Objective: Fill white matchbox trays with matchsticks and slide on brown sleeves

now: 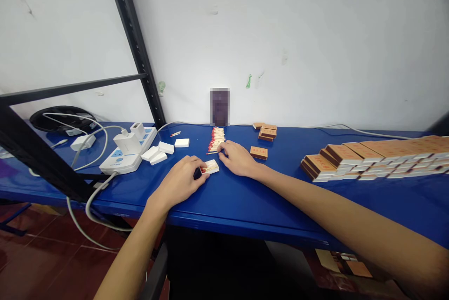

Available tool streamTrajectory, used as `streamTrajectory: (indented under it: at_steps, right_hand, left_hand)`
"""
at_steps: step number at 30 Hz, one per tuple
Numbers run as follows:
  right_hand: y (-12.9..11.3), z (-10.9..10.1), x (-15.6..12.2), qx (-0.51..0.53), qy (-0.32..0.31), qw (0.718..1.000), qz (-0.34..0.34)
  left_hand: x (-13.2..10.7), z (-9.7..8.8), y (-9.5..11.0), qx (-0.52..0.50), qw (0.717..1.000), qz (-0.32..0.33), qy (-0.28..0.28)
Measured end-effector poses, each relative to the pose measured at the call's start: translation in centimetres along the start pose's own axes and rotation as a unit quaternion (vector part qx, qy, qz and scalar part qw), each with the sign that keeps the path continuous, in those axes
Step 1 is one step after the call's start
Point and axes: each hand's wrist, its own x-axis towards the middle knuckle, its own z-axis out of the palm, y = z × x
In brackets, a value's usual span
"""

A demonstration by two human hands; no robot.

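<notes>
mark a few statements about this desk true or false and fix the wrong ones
1. The left hand is at a small white tray, the right hand at the loose matches. True.
2. The small white tray has nothing in it. False: matches lie in it.
3. A long stack of matchboxes stands on the right side of the tabletop. True.
4. A power strip is right of the loose matches. False: the power strip is to their left.
5. The tabletop is blue. True.

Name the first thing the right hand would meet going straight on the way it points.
Most likely the pile of loose matches: its near end lies right at the right hand's fingers, perhaps already touching; depth is unclear there.
</notes>
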Motion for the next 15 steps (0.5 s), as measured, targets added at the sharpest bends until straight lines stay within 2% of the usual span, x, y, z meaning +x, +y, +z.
streamTrajectory:
  at_steps: [15]
  right_hand:
    - [0.22,0.29,-0.05,0.04,-0.008,0.998,-0.037]
  left_hand:
    - [-0.17,0.21,-0.29,-0.006,0.998,-0.054,0.023]
